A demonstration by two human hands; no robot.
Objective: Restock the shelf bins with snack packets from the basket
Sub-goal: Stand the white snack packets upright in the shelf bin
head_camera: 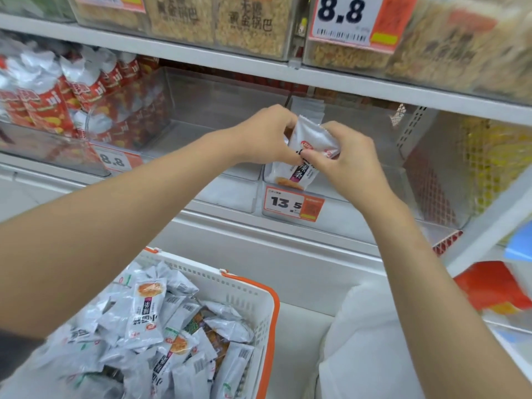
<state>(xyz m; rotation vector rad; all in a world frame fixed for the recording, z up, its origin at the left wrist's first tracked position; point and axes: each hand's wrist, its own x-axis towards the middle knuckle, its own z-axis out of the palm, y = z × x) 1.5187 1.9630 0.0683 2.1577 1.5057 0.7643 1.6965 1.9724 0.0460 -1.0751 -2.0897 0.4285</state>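
Note:
Both hands hold a small bunch of white snack packets [309, 145] over the front edge of a clear shelf bin [359, 214] with a 13.5 price tag [293, 203]. My left hand [266, 138] grips the bunch from the left. My right hand [347, 158] pinches it from the right with thumb and fingers. Below, at the lower left, a white basket [247, 292] with an orange rim holds several more white packets [146, 309].
A neighbouring clear bin [218, 194] sits left of the tagged one. Further left, a bin of red and white packets [51, 108] carries an 8.8 tag. The upper shelf holds boxes of yellow snacks [247, 27]. At the right stands a perforated divider [411, 125].

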